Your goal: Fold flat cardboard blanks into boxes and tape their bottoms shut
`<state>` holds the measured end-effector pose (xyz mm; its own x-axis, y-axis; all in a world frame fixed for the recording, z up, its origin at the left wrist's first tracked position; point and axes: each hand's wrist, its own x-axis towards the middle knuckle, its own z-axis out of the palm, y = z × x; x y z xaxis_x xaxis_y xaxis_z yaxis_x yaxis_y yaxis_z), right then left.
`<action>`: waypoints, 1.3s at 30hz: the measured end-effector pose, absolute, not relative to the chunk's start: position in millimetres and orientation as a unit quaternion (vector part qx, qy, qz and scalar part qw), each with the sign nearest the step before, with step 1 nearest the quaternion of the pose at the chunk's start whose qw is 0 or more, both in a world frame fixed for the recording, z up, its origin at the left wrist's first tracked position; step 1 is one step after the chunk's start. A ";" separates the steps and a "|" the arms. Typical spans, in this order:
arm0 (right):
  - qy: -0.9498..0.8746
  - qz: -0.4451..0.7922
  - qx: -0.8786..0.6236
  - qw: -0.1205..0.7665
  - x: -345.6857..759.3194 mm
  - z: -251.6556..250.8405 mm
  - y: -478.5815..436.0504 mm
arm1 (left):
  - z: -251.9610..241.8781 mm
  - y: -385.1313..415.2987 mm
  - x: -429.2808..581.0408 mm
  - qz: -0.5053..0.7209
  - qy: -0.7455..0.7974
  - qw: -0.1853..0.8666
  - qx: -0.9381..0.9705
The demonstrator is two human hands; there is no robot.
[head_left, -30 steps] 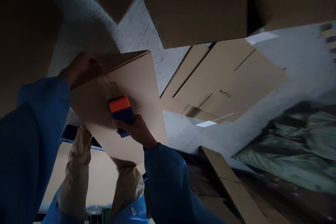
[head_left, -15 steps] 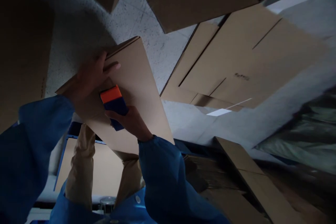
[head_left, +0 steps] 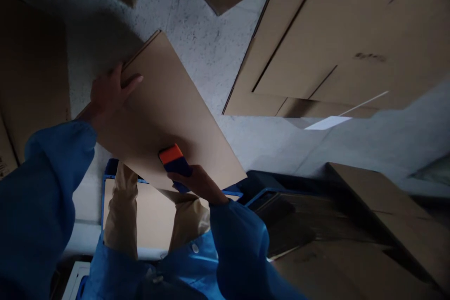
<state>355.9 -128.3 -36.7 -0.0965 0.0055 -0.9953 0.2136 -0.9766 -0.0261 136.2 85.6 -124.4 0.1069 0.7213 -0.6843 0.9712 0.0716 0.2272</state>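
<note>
A tilted piece of brown cardboard (head_left: 168, 98), perhaps a box, is in front of my legs. My left hand (head_left: 108, 96) grips its upper left edge, with the thumb lying over the broad face. Most of the other fingers are hidden or in shadow at that edge. In my right hand (head_left: 198, 180) is a small block-shaped tool (head_left: 177, 164), dark blue with an orange end. It is over the lower part of the cardboard face; I cannot tell whether it touches.
Large flattened cartons (head_left: 316, 56) lie on the grey floor (head_left: 197, 23) at the right. Cardboard boxes (head_left: 31, 65) stand at the left and top. A blue-edged crate (head_left: 274, 183) and more cardboard (head_left: 386, 197) are at the lower right.
My right hand and the tool have moved down and right, toward the cardboard's lower edge. My left hand has shifted slightly left along the edge. The view has also turned a little.
</note>
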 end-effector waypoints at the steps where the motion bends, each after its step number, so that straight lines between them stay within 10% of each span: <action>1: 0.083 -0.729 0.675 0.080 364.1 -37.1 -140.6 | -125.0 86.6 136.7 -0.179 0.644 0.347 0.657; 25: 0.178 -0.705 0.686 -0.020 394.9 -52.3 -168.0 | -125.6 -9.5 245.3 -0.191 0.372 0.330 0.846; 39: 0.147 -0.696 0.694 0.106 537.1 -9.8 -360.5 | -133.4 -3.4 255.3 -0.157 0.369 0.288 0.869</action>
<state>537.1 -360.5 -9.8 -0.0136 0.0567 -0.9983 0.3528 -0.9339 -0.0578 255.3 -3.4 -133.4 0.6778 0.5519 -0.4857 0.7328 -0.5610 0.3852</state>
